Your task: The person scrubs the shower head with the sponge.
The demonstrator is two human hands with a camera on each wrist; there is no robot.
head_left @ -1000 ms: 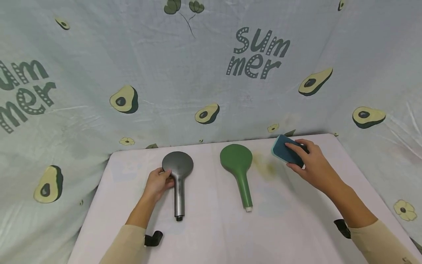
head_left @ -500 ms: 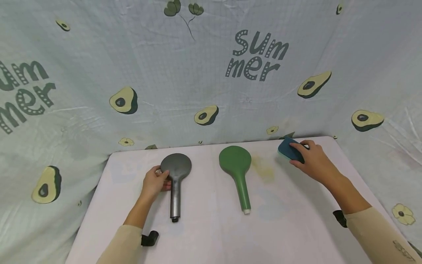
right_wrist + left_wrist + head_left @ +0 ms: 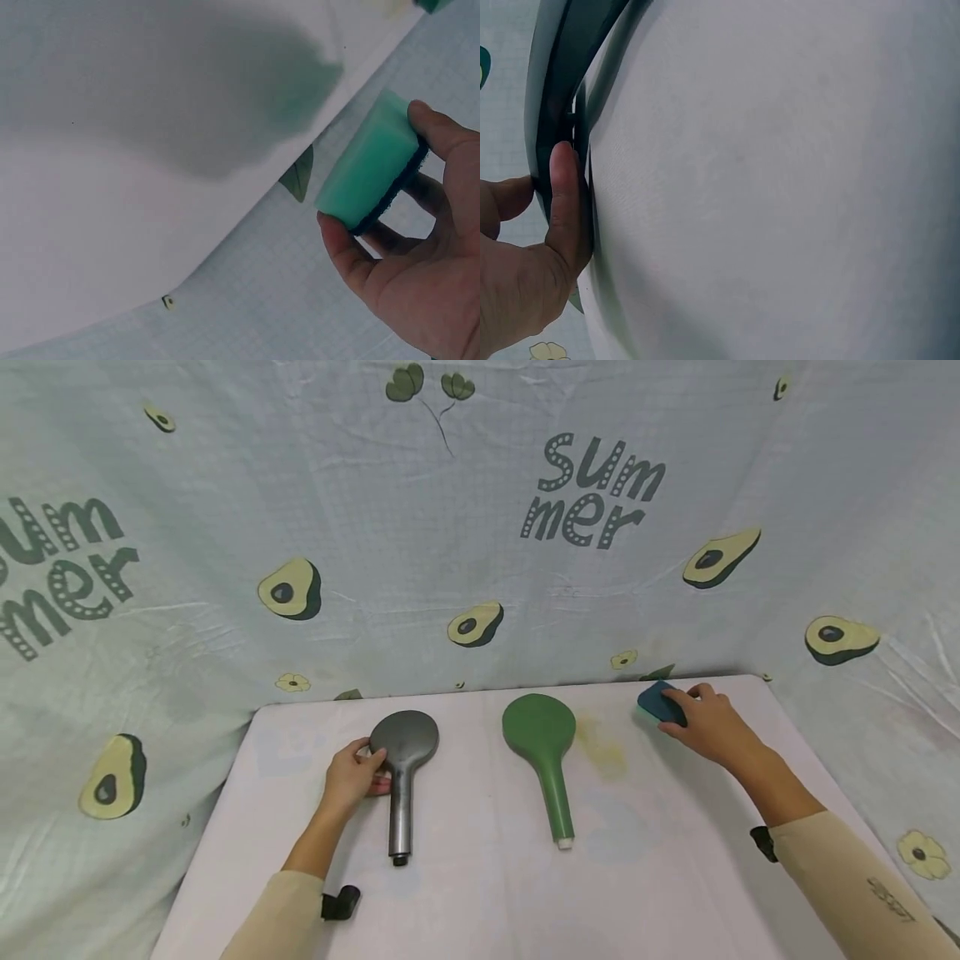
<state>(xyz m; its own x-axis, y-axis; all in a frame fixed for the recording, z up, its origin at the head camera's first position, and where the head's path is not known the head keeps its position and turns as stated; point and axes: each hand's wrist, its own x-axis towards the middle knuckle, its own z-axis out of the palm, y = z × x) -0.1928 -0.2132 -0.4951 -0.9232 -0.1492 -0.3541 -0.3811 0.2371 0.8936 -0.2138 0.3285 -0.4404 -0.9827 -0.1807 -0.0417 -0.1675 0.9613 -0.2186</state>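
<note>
My left hand [image 3: 356, 778] grips the grey shower head [image 3: 405, 740] by the left edge of its round face. Its thumb lies on top and other fingers reach underneath. In the left wrist view, the hand [image 3: 536, 262] pinches the rim of the dark shower head [image 3: 551, 112]. My right hand [image 3: 710, 727] holds a sponge [image 3: 661, 704], dark blue on one side and light green on the other, near the back right of the table. The right wrist view shows the sponge [image 3: 373, 163] between the thumb and fingertips of the hand [image 3: 420, 277], apart from the tabletop.
A green shower head [image 3: 539, 727] lies mid-table, its handle toward the front. Right of it, a yellowish stain [image 3: 602, 750] marks the pale pink tabletop [image 3: 465, 893]. Behind the table hangs a printed cloth [image 3: 390, 543]. Black devices [image 3: 342, 902] sit by both wrists.
My right hand has moved slightly right with the sponge, which has tilted and looks smaller. The grey shower head's handle has swung a little left, still in my left hand.
</note>
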